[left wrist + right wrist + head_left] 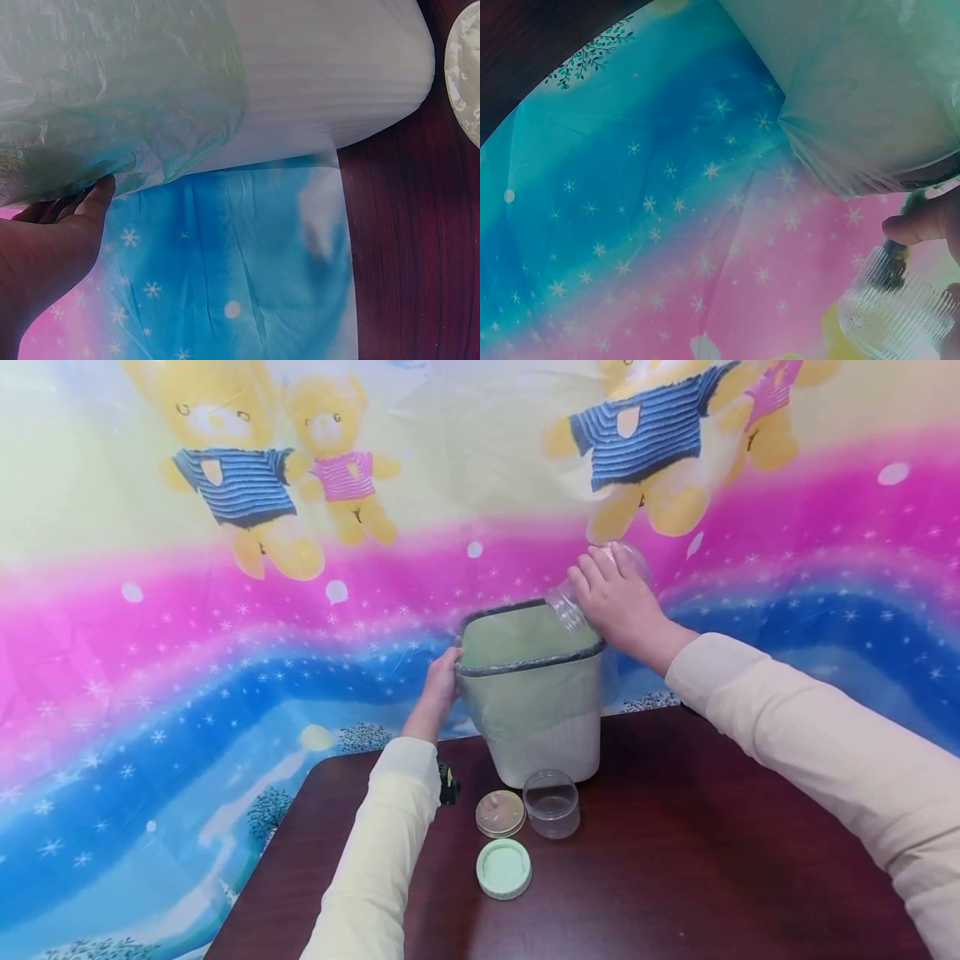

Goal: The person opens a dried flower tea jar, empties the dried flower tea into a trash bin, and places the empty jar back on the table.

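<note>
A pale trash bin (547, 743) lined with a thin, greenish bag (517, 689) stands on the table. My left hand (441, 681) holds the bin's left side by the rim; in the left wrist view its thumb lies against the bag, and its other fingers are partly hidden. Over the bin's right rim, my right hand (618, 602) grips a clear plastic jar (566, 607), tilted with its lower end over the opening. In the right wrist view, something dark shows by the thumb at the ribbed jar; I cannot tell what it is.
In front of the bin are a clear round container (552, 810), a gold-coloured round lid (500, 814) and a light green lid (504, 868). They lie on the dark wooden table (675, 860). A bear-printed cloth (420, 468) hangs close behind the bin.
</note>
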Demonstrator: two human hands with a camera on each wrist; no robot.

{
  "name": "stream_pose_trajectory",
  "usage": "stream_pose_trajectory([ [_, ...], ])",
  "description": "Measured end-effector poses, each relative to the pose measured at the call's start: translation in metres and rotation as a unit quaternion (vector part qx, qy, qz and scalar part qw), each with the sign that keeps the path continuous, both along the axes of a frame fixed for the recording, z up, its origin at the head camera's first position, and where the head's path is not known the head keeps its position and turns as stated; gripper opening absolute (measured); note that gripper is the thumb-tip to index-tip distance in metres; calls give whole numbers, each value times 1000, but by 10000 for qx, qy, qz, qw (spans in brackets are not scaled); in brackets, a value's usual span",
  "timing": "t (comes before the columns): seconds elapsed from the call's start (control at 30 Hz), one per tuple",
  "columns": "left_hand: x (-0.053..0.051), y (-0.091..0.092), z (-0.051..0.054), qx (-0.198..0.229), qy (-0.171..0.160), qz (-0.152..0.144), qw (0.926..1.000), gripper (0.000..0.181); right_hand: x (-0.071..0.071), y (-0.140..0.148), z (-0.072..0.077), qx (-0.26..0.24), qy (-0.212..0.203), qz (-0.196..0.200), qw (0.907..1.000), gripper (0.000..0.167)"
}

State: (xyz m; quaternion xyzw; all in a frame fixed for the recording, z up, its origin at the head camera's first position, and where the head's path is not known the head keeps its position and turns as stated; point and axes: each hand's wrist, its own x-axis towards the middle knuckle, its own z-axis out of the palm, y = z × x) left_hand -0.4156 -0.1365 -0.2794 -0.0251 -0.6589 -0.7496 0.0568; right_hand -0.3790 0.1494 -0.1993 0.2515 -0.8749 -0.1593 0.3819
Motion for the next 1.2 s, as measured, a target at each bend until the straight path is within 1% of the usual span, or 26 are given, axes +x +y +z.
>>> stream_pose_trajectory([
  [0.1, 0, 0, 0, -28, -3, -5, 10000, 18, 0, 0, 0, 63, 124, 28, 9999, 80],
  [0.23, 0, 0, 1, -74, -7, -47, 10000, 35, 0, 0, 0, 210, 133, -3, 9997, 86],
  [0.3, 1, 0, 1, -92, -15, -58, 9999, 40, 0, 0, 0, 311, 168, 1, 9994, 86],
  [0.4, 1, 0, 1, -94, -17, -48, 9999, 35, -2, 1, -1, 417, 286, 46, 9987, 86],
  [0.57, 1, 0, 2, -70, -11, -19, 10000, 21, -3, 1, -1, 545, 484, 115, 9973, 86],
  [0.73, 2, 0, 1, -114, -6, -6, 9999, 17, -1, 0, -1, 760, 619, 31, 9952, 80],
  [0.83, 2, -1, 1, -132, -11, -15, 9999, 18, 0, -1, -1, 903, 679, -41, 9936, 77],
  [1.07, 2, -1, 0, -175, -14, -53, 9998, 41, 0, -2, -2, 1030, 706, 37, 9922, 72],
  [1.2, 1, -1, 1, -181, -35, -71, 9998, 42, 0, -2, -3, 1143, 854, 110, 9897, 67],
])
